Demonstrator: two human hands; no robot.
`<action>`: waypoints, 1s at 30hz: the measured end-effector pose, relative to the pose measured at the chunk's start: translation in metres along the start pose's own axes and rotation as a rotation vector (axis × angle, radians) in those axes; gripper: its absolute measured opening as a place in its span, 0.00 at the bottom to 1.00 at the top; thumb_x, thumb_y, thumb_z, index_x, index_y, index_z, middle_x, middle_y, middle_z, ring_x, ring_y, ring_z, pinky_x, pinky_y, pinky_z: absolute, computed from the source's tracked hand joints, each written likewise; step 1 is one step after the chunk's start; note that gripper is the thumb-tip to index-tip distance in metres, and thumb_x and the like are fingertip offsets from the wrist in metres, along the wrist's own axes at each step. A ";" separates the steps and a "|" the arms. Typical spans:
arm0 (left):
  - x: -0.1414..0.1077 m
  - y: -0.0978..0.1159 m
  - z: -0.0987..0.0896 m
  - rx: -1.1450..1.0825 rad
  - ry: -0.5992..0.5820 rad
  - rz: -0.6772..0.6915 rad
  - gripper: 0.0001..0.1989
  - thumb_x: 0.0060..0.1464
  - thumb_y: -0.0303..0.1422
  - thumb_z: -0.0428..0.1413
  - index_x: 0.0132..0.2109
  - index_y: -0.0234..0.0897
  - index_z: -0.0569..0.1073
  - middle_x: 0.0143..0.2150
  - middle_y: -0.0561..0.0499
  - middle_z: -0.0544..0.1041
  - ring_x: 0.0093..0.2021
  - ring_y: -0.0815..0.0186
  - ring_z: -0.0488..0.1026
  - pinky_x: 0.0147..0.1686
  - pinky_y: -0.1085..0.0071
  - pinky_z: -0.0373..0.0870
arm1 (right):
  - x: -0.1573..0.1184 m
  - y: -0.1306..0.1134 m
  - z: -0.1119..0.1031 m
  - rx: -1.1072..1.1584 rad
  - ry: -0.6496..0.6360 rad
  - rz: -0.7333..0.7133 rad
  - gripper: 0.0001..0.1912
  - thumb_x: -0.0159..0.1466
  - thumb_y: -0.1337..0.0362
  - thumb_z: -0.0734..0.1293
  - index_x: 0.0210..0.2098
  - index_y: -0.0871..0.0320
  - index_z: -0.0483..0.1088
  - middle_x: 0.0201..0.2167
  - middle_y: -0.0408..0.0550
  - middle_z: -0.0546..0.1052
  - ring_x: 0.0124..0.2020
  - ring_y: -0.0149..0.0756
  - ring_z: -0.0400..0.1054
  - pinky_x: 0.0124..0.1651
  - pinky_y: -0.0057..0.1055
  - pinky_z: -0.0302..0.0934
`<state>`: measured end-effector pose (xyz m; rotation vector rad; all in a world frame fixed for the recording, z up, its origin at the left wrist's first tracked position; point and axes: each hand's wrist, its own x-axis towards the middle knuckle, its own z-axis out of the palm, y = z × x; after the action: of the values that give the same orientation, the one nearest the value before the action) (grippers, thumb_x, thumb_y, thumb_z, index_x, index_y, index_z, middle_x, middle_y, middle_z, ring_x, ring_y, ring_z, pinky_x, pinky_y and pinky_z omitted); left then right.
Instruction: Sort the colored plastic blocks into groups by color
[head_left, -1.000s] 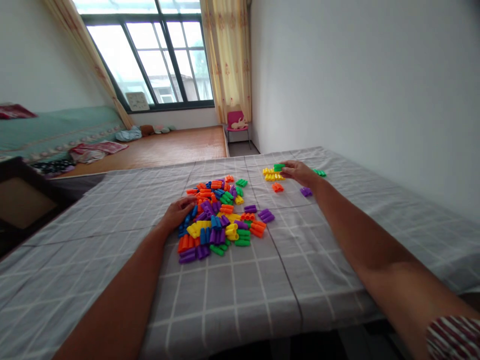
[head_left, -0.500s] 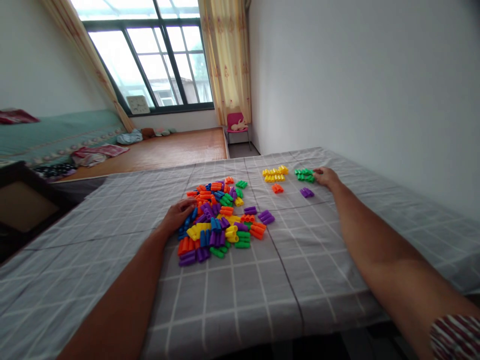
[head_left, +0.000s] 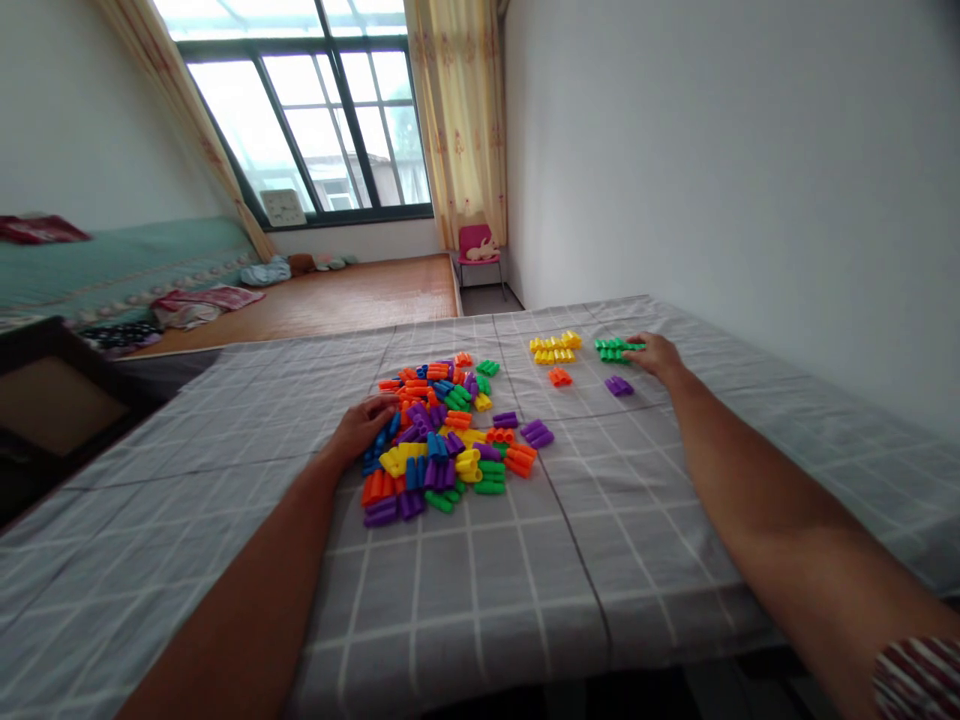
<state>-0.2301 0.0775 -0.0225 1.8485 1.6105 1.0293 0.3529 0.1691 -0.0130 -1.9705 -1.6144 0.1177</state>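
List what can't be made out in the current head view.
All head view:
Left hand: fingertips obscured at the mixed pile; grip unclear.
Right hand: too small to tell whether it grips the green pieces.
Pile's lower pieces: covered by upper ones.
Clock: reading too small.
Striped sleeve: cut off by frame edge.

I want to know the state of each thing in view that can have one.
Mixed pile of coloured plastic tube pieces: loose, unsorted.
Ridged yellow plastic pieces: grouped in rows.
Ridged green plastic pieces: grouped, at the right hand.
Ridged orange plastic: lying apart.
Ridged purple plastic: lying apart.
Left hand: at the pile's edge.
Gray checked cloth: spread, creased.
Patterned yellow fabric curtain: drawn aside.
Square white clock: upright.
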 end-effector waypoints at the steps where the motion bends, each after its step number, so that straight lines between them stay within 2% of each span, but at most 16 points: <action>1: -0.001 0.002 0.000 -0.011 -0.001 -0.012 0.30 0.42 0.57 0.58 0.44 0.40 0.80 0.51 0.45 0.79 0.53 0.53 0.73 0.55 0.59 0.68 | -0.001 -0.009 -0.003 0.000 0.041 -0.025 0.18 0.56 0.62 0.69 0.45 0.62 0.75 0.44 0.55 0.79 0.42 0.44 0.72 0.49 0.40 0.65; 4: -0.004 0.011 0.001 -0.038 -0.002 -0.008 0.30 0.40 0.57 0.59 0.42 0.38 0.80 0.51 0.44 0.79 0.52 0.54 0.74 0.54 0.60 0.69 | -0.009 -0.052 -0.004 0.092 0.056 -0.196 0.16 0.61 0.62 0.65 0.46 0.61 0.74 0.46 0.54 0.78 0.39 0.39 0.73 0.49 0.38 0.65; 9: -0.009 0.024 0.002 -0.056 -0.018 0.050 0.29 0.40 0.57 0.60 0.41 0.39 0.80 0.49 0.45 0.79 0.53 0.54 0.73 0.55 0.61 0.68 | -0.051 -0.136 0.025 0.262 -0.244 -0.654 0.15 0.63 0.62 0.64 0.47 0.59 0.75 0.45 0.52 0.78 0.40 0.37 0.73 0.47 0.33 0.66; 12: -0.013 0.031 0.005 -0.119 -0.075 0.040 0.32 0.43 0.57 0.58 0.48 0.38 0.79 0.45 0.46 0.81 0.50 0.53 0.75 0.51 0.58 0.71 | -0.082 -0.164 0.046 0.281 -0.390 -0.833 0.14 0.64 0.63 0.64 0.47 0.58 0.75 0.44 0.53 0.78 0.38 0.37 0.74 0.46 0.35 0.67; 15: -0.018 0.040 0.010 -0.171 -0.159 0.051 0.34 0.46 0.56 0.58 0.53 0.37 0.76 0.45 0.45 0.81 0.49 0.54 0.75 0.50 0.58 0.72 | -0.105 -0.177 0.062 0.307 -0.389 -0.973 0.16 0.65 0.64 0.63 0.51 0.57 0.73 0.50 0.55 0.76 0.45 0.41 0.73 0.51 0.41 0.65; 18: -0.020 0.050 0.016 -0.143 -0.202 0.133 0.31 0.47 0.54 0.58 0.52 0.36 0.78 0.50 0.45 0.79 0.52 0.54 0.73 0.52 0.61 0.70 | -0.118 -0.189 0.073 0.284 -0.315 -1.042 0.21 0.66 0.66 0.61 0.58 0.55 0.68 0.57 0.55 0.72 0.56 0.44 0.66 0.59 0.46 0.59; 22: -0.020 0.055 0.018 -0.079 -0.230 0.178 0.27 0.51 0.51 0.56 0.50 0.36 0.79 0.46 0.47 0.80 0.47 0.56 0.74 0.50 0.62 0.70 | -0.127 -0.212 0.083 0.191 -0.317 -1.097 0.21 0.68 0.65 0.59 0.59 0.53 0.66 0.59 0.53 0.70 0.56 0.44 0.64 0.60 0.46 0.56; 24: -0.020 0.054 0.017 -0.066 -0.221 0.192 0.25 0.52 0.49 0.56 0.49 0.36 0.80 0.44 0.47 0.80 0.46 0.57 0.74 0.50 0.62 0.70 | -0.128 -0.218 0.084 0.188 -0.325 -1.112 0.17 0.67 0.64 0.61 0.55 0.53 0.69 0.55 0.52 0.73 0.53 0.43 0.65 0.58 0.43 0.57; 27: -0.020 0.052 0.017 -0.101 -0.197 0.178 0.25 0.50 0.49 0.58 0.48 0.36 0.80 0.44 0.47 0.80 0.46 0.57 0.74 0.50 0.62 0.70 | -0.126 -0.216 0.080 0.241 -0.319 -1.068 0.10 0.64 0.61 0.66 0.45 0.54 0.73 0.42 0.51 0.77 0.46 0.41 0.67 0.53 0.40 0.59; 30: -0.019 0.048 0.017 -0.151 -0.152 0.138 0.25 0.48 0.50 0.59 0.46 0.36 0.81 0.45 0.47 0.80 0.48 0.56 0.74 0.50 0.63 0.70 | -0.120 -0.205 0.071 0.312 -0.359 -0.968 0.11 0.59 0.61 0.71 0.40 0.57 0.72 0.36 0.49 0.75 0.39 0.38 0.67 0.45 0.35 0.62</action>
<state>-0.1878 0.0518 -0.0004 1.9070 1.2975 1.0114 0.1132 0.1047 -0.0066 -0.8175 -2.4269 0.3219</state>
